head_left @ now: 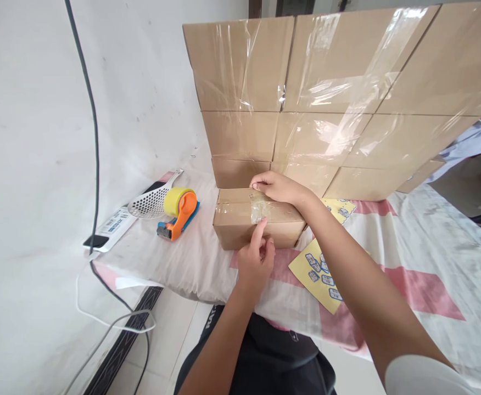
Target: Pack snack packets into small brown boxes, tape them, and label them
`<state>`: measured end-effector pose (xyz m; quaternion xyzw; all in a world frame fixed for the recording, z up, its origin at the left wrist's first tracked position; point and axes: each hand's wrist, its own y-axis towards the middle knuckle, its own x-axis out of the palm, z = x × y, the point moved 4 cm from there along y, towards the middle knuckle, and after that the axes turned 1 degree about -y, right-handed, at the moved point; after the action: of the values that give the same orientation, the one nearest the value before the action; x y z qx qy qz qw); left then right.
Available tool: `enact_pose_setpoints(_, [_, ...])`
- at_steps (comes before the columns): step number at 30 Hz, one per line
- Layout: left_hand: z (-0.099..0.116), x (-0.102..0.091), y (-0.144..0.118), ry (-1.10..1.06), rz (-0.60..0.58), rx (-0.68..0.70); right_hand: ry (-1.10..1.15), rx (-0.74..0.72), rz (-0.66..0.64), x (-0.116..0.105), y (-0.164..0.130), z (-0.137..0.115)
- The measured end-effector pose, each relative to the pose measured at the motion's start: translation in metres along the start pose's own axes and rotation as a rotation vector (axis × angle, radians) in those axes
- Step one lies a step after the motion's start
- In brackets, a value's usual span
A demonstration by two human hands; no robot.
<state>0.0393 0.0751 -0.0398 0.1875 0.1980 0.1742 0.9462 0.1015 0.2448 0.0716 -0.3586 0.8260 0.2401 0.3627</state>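
Note:
A small brown cardboard box (236, 211) stands on the cloth-covered surface, with a strip of clear tape (261, 208) over its top and front edge. My left hand (257, 255) is at the box's front. Its index finger is stretched out against the tape, and the other fingers are loosely bent with nothing visible in them. Across the top reaches my right hand (279, 186), its fingers bent over the rear edge and gripping the box there. The box hides part of those fingertips. An orange tape dispenser (183, 211) with a yellow roll (174, 201) lies left of the box.
Taped cardboard boxes (326, 88) are stacked behind the small box. A white perforated ladle (152, 202) and a power strip (117, 222) lie at left. Yellow printed sheets (310, 274) rest by my right forearm. A dark cable (94, 126) hangs along the wall.

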Motion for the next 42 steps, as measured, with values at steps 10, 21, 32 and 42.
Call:
enact_pose_setpoints(10, [0.004, 0.013, -0.017, 0.326, -0.004, 0.142, -0.021, -0.088, 0.316, -0.018, -0.018, -0.007])
enact_pose_setpoints(21, [0.013, -0.016, -0.023, -0.051, 0.144, 0.499, 0.262, 0.017, 0.227, 0.001, -0.124, 0.018])
enact_pose_setpoints(32, [0.011, -0.019, -0.022, -0.049, 0.120, 0.398, 0.438, 0.019, 0.619, 0.030, -0.136, 0.020])
enact_pose_setpoints(42, [0.003, -0.013, -0.022, -0.048, 0.090, 0.360, -0.241, 0.379, 1.332, -0.030, -0.335, -0.029])
